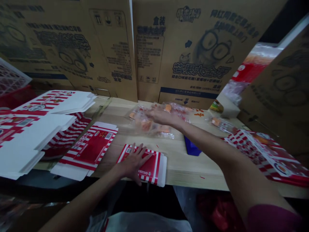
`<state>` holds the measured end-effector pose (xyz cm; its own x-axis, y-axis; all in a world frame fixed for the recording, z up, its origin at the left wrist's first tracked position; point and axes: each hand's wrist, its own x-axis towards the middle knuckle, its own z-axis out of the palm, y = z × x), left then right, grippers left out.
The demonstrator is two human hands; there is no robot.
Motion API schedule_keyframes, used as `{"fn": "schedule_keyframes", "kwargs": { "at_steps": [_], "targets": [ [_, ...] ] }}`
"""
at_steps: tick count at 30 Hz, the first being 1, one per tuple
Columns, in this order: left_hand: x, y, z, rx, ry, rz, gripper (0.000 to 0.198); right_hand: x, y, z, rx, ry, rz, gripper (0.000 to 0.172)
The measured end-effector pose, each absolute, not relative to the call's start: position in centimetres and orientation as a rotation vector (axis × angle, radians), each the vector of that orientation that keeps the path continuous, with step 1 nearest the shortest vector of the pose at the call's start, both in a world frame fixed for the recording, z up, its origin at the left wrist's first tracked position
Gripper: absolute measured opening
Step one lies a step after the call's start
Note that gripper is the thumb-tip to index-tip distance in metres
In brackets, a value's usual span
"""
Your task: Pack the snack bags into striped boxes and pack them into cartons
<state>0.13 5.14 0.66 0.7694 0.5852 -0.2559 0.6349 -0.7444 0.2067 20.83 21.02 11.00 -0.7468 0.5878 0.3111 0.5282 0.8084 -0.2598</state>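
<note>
My left hand [134, 161] lies flat with fingers spread on a folded red-and-white striped carton [151, 167] at the front edge of the wooden table [183, 164]. My right hand [158, 115] reaches across the table to a pile of clear plastic snack packets [147, 125] with orange contents. The hand is smeared by motion and rests on or among the packets. I cannot make out whether its fingers are closed on one.
A flat unfolded carton [90, 149] lies left of my left hand. Stacks of flat cartons [36, 129] fill the left side, more lie at the right [270, 151]. Large brown shipping boxes [193, 48] wall the back. A blue object [191, 147] sits under my right forearm.
</note>
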Motion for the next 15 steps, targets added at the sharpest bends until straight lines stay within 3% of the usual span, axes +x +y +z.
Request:
{"fn": "schedule_keyframes", "kwargs": {
  "at_steps": [5, 7, 11, 15],
  "targets": [
    [-0.2, 3.7, -0.6, 2.685, 1.119, 0.008, 0.126, 25.1, 13.8, 12.4, -1.049, -2.158, 0.459, 0.017],
    [-0.4, 3.0, -0.8, 2.68, 1.257, 0.071, 0.122, 27.3, 10.8, 10.8, -1.14, -2.039, 0.54, 0.018],
    [-0.6, 2.2, -1.0, 2.686, 1.396, 0.154, 0.116, 31.4, 6.3, 5.2, -1.389, -1.896, 0.577, 0.042],
    [-0.6, 2.0, -1.1, 2.702, 1.409, 0.28, 0.109, 32.9, 3.9, 0.9, -1.507, -1.943, 0.569, 0.049]
  ]
}}
